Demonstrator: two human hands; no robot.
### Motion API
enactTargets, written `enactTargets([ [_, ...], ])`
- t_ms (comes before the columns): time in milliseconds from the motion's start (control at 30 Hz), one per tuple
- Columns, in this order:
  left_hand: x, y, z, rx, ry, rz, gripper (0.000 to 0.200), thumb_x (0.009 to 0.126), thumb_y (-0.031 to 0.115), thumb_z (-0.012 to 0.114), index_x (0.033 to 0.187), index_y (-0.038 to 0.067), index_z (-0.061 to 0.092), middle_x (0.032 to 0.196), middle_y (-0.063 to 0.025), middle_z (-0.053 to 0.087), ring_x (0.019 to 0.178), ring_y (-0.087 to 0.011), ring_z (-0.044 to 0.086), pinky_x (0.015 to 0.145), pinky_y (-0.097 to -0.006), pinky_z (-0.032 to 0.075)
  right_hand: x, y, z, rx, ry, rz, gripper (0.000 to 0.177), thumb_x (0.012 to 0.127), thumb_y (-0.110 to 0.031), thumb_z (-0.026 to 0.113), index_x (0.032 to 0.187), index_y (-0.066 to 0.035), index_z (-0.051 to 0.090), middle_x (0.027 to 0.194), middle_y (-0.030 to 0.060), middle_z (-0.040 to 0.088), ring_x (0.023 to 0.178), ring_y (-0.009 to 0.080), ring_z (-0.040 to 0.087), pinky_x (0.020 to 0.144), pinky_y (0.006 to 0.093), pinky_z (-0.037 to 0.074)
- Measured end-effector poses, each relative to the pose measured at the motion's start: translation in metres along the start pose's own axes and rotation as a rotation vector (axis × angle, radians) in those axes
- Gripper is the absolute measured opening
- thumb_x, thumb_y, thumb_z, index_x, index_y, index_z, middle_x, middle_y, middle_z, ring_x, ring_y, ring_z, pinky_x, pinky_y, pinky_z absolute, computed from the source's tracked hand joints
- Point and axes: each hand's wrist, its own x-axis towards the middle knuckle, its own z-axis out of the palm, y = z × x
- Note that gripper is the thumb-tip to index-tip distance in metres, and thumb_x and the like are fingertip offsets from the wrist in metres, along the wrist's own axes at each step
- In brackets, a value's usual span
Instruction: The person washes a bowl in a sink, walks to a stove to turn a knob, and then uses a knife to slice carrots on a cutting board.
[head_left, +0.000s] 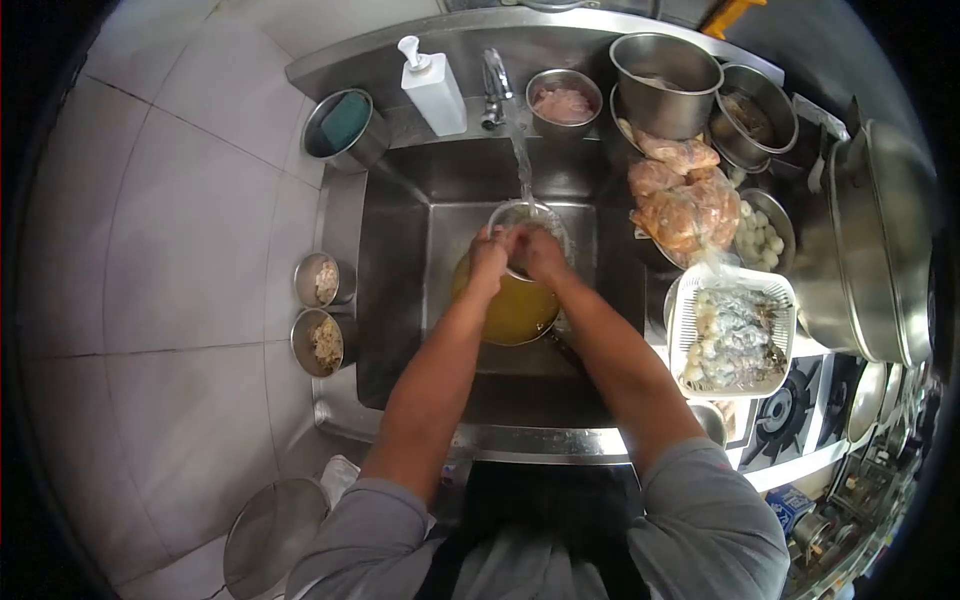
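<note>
Water from the faucet [493, 85] runs into a round metal bowl [517, 210] inside the sink [400, 225]. My left hand [488, 262] is closed at the bowl's left rim. Close beside it, my right hand [541, 254] bends over the bowl with its fingers curled in; what they hold is hidden. Under my hands and the bowl, a round pan [515, 315] contains yellowish liquid, and a dark handle extends from its lower right.
Left of the sink stand two small cups of food [325, 281] [322, 343]. A white soap bottle [437, 97] and a cup with a green sponge [345, 122] are behind. Raw chicken [690, 205], a white basket of shrimp [683, 355] and metal pots [668, 90] crowd the right.
</note>
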Motion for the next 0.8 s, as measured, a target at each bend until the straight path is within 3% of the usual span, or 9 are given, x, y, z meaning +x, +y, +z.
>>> enactTargets([
  [67, 0.005, -0.008, 0.007, 0.195, 0.059, 0.158, 0.032, 0.102, 0.026, 0.05, 0.119, 0.001, 0.059, 0.107, -0.0138, 0.067, 0.094, -0.0257, 0.064, 0.083, -0.0367, 0.05, 0.014, 0.0, 0.005, -0.094, 0.587, 0.217, 0.012, 0.087, -0.014, 0.063, 0.093, -0.004, 0.064, 0.091, 0.0176, 0.068, 0.087, 0.0351, 0.066, 0.077, 0.04, 0.051],
  [200, 0.026, -0.006, 0.005, -0.07, -0.014, -0.025, 0.035, 0.101, 0.028, 0.052, 0.122, 0.0, 0.059, 0.112, -0.0182, 0.067, 0.101, -0.0279, 0.063, 0.09, -0.0388, 0.047, 0.012, 0.02, 0.01, -0.113, 0.228, -0.013, 0.013, 0.088, -0.014, 0.063, 0.094, -0.003, 0.065, 0.088, 0.0183, 0.069, 0.084, 0.0364, 0.066, 0.076, 0.0404, 0.051],
  [267, 0.022, -0.013, 0.01, 0.254, -0.012, 0.183, 0.035, 0.102, 0.028, 0.051, 0.12, 0.0, 0.06, 0.111, -0.0174, 0.067, 0.102, -0.0272, 0.063, 0.09, -0.0386, 0.047, 0.017, 0.035, 0.015, 0.287, 0.396, -0.06, 0.014, 0.089, -0.015, 0.062, 0.095, -0.002, 0.065, 0.086, 0.0182, 0.069, 0.081, 0.0345, 0.066, 0.077, 0.0407, 0.051],
  [333, 0.031, -0.015, 0.008, 0.15, -0.021, 0.117, 0.035, 0.103, 0.028, 0.049, 0.12, 0.0, 0.06, 0.111, -0.0175, 0.067, 0.102, -0.0276, 0.063, 0.09, -0.0387, 0.047, 0.023, -0.024, -0.01, -0.113, 0.493, 0.339, 0.015, 0.091, -0.016, 0.061, 0.097, -0.003, 0.066, 0.087, 0.0181, 0.069, 0.082, 0.0323, 0.066, 0.079, 0.038, 0.051],
  [367, 0.032, -0.017, 0.007, 0.047, -0.035, 0.044, 0.035, 0.103, 0.027, 0.047, 0.12, 0.0, 0.061, 0.111, -0.0177, 0.068, 0.101, -0.0281, 0.063, 0.09, -0.0387, 0.047, 0.053, 0.1, 0.041, 0.25, 0.564, 0.028, 0.013, 0.091, -0.013, 0.06, 0.097, -0.003, 0.065, 0.087, 0.0195, 0.068, 0.083, 0.0323, 0.065, 0.08, 0.0382, 0.05],
  [400, 0.034, -0.017, 0.008, -0.06, -0.05, -0.028, 0.036, 0.104, 0.027, 0.046, 0.121, -0.001, 0.061, 0.111, -0.0179, 0.068, 0.101, -0.0285, 0.063, 0.09, -0.0388, 0.047, 0.043, 0.082, 0.033, 0.247, 0.567, 0.03, 0.013, 0.091, -0.013, 0.06, 0.097, -0.003, 0.065, 0.087, 0.0195, 0.068, 0.083, 0.0323, 0.065, 0.08, 0.0382, 0.05],
  [467, 0.012, 0.008, 0.009, -0.109, -0.133, -0.084, 0.038, 0.104, 0.028, 0.044, 0.122, -0.002, 0.061, 0.112, -0.0188, 0.068, 0.102, -0.0292, 0.063, 0.09, -0.0393, 0.047, 0.015, 0.018, 0.008, 0.073, 0.215, 0.045, 0.009, 0.091, -0.009, 0.058, 0.096, -0.002, 0.063, 0.089, 0.0208, 0.065, 0.083, 0.0339, 0.063, 0.079, 0.0381, 0.05],
  [600, 0.021, -0.021, 0.02, 0.172, 0.014, 0.182, 0.035, 0.104, 0.024, 0.045, 0.126, 0.001, 0.058, 0.117, -0.0198, 0.066, 0.107, -0.0321, 0.063, 0.092, -0.04, 0.047, 0.04, 0.019, 0.008, -0.12, 0.712, 0.143, 0.011, 0.09, -0.006, 0.06, 0.1, -0.003, 0.063, 0.094, 0.022, 0.063, 0.088, 0.0375, 0.063, 0.079, 0.042, 0.05],
  [800, -0.003, 0.001, 0.021, 0.286, 0.007, 0.324, 0.037, 0.101, 0.022, 0.051, 0.131, -0.001, 0.054, 0.121, -0.0168, 0.064, 0.109, -0.0283, 0.061, 0.094, -0.0389, 0.047, 0.025, 0.044, -0.002, -0.583, 0.619, 0.247, 0.022, 0.094, -0.016, 0.056, 0.109, 0.0, 0.059, 0.101, 0.0231, 0.064, 0.097, 0.0403, 0.062, 0.084, 0.0462, 0.048],
])
